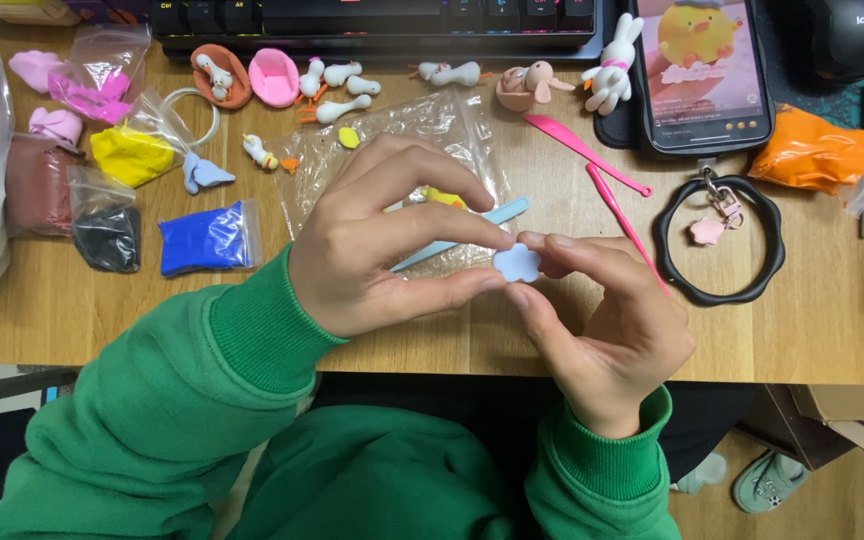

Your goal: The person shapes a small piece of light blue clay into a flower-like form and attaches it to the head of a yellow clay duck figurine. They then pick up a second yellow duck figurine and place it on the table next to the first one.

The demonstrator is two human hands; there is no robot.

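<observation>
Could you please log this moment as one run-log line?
left hand: pinching clay flower | right hand: pinching same flower | blue tool: under left fingers | wooden desk

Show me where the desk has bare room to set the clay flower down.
Bare wood lies along the front edge below the blue clay bag, and between the black ring and right hand. The back by the keyboard is crowded with figurines.

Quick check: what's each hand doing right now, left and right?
Left hand: closed, fingertips pinching the pale blue flower-shaped clay piece.
Right hand: closed, pinching the same piece from the other side.
</observation>
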